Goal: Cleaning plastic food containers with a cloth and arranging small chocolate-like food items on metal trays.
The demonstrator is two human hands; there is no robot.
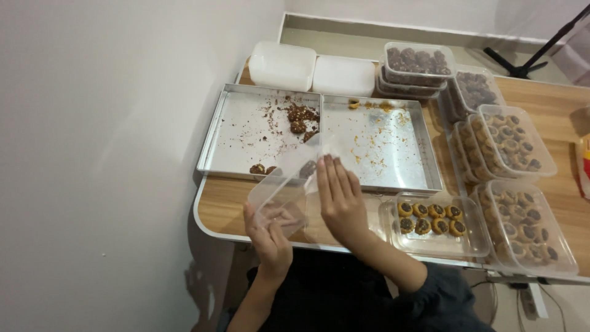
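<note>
My left hand (268, 238) grips the near end of an empty clear plastic container (289, 181), tilted up over the table's front edge. My right hand (340, 200) lies flat against that container's right side, fingers together and pointing away from me. Just behind the container sits the left metal baking tray (246, 132), holding dark crumbs and a few dark cookies (301, 120). An open clear container (470, 243) to the right of my right hand holds several round cookies with dark centres (430, 218).
A second metal tray (393, 154) with light crumbs sits beside the first. Closed clear containers of cookies (510, 138) are stacked along the right and back. Two white tubs (310, 67) stand at the back. A white wall is on the left; a stand's black legs (522, 64) are at far right.
</note>
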